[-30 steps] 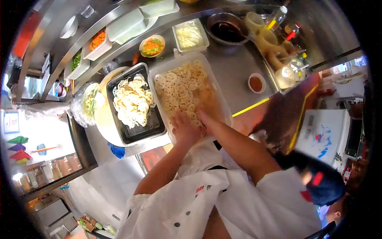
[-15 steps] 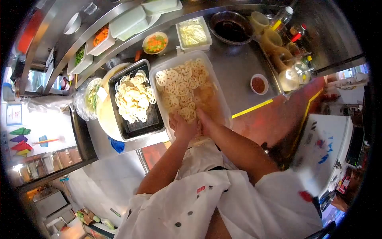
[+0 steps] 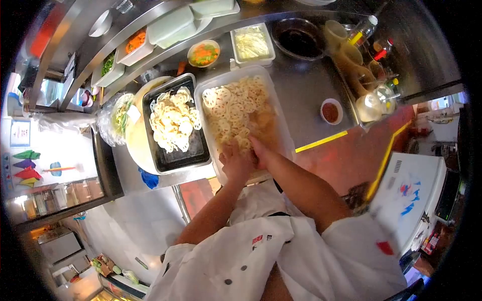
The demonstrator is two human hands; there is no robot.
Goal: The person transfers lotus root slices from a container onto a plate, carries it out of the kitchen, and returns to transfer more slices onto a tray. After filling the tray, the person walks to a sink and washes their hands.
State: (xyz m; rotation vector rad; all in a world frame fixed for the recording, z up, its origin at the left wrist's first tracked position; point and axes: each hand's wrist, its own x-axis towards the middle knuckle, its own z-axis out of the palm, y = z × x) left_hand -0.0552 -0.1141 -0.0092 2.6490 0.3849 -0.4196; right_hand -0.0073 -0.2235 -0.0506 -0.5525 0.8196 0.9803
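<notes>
Both hands are low in a translucent tub (image 3: 282,113) of sliced lotus root (image 3: 232,108) in brownish liquid, near its front end. My left hand (image 3: 237,163) is closed over some slices, its fingers bent down among them. Pressed close beside it, my right hand (image 3: 263,153) is curled inward with the thumb on top. Its other fingers are mostly hidden between the hands. Just left of the tub, a black tray (image 3: 173,163) holds a heap of pale lotus root slices (image 3: 173,120).
A round board (image 3: 134,145) lies partly under the black tray. Behind stand a bowl of diced vegetables (image 3: 204,53), a tub of pale shreds (image 3: 251,42) and a dark basin (image 3: 298,39). At right are a small bowl of red seasoning (image 3: 331,111) and several bottles (image 3: 362,31).
My hands have moved slightly, staying together at the tub's front end. My left fingers have shifted over the slices. The whole view has shifted a little.
</notes>
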